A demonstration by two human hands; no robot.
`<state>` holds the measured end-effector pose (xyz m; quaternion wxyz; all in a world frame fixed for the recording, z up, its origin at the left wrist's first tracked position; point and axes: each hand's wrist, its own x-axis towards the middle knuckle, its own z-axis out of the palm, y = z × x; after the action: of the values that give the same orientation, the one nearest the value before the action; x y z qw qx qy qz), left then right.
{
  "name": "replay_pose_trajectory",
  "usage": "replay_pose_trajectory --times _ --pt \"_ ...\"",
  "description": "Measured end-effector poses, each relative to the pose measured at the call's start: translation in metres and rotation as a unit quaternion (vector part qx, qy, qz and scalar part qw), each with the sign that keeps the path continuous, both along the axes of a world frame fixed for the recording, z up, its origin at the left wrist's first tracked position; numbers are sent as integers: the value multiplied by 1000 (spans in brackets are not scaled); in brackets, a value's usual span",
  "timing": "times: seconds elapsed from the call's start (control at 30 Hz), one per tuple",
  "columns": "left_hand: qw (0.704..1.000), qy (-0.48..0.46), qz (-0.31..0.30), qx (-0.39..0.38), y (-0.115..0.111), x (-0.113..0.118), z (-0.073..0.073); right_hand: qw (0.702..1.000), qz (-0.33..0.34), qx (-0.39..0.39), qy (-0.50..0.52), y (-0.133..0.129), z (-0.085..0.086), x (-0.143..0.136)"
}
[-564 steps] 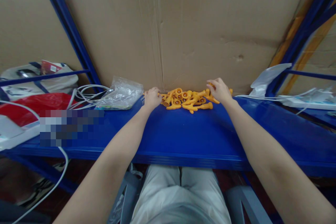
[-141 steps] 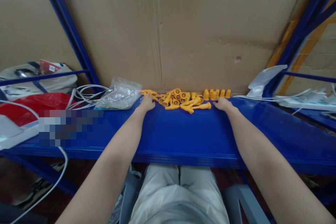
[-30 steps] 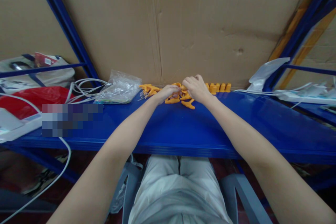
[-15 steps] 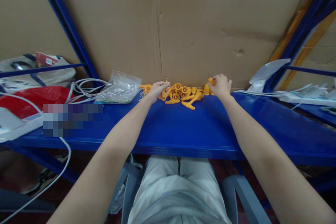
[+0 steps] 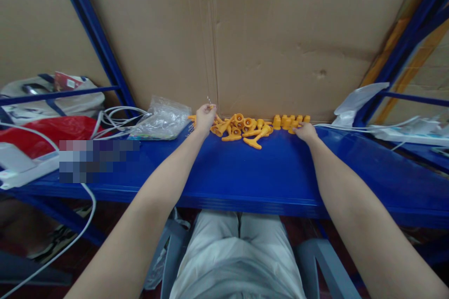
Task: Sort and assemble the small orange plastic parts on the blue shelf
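My left hand (image 5: 205,118) is raised at the left end of a pile of orange T-shaped handles (image 5: 253,143). Its fingers are pinched on a small orange piece, with a thin twisted metal strand (image 5: 209,100) sticking up above them. Several handles show round cup ends. More silvery metal strands (image 5: 191,127) lie left of the pile, partly behind my wrist. At the right, small orange caps (image 5: 277,121) stand upright in rows by the cardboard. My right hand (image 5: 306,131) is low beside them, its fingertips closed on an orange cap (image 5: 292,130) at the front.
A cardboard sheet (image 5: 259,46) backs the blue table (image 5: 238,173). Clear plastic bags (image 5: 163,119), white cables (image 5: 117,114) and a red bag (image 5: 52,135) lie left. White plastic (image 5: 358,103) and a power strip (image 5: 403,131) are at the right.
My right hand has moved down and to the right, uncovering the caps' rows. My left hand has shifted left and slightly up, with the metal strand still above its fingers.
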<state>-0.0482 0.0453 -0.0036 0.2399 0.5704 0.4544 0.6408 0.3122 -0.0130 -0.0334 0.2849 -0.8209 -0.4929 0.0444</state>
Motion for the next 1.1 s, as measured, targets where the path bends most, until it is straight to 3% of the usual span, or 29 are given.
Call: replay_pose_trajectory --times 0.17,0.33,0.63,0.83,1.1 --pt "999 3 40 -11 6 -4 -6 1000 -17 13 14 1 -1 0" --pt "987 126 90 -29 17 -16 -18 1000 0 -12 -8 -2 -1 -1" --pt "931 338 139 -15 19 -34 -39 999 50 -17 -14 -8 -1 -5" --pt "920 364 145 -2 14 -33 -41 999 -23 -17 -26 -12 -1 -3" --pt "909 391 140 -23 13 -33 -40 997 29 -51 -51 8 -18 8"
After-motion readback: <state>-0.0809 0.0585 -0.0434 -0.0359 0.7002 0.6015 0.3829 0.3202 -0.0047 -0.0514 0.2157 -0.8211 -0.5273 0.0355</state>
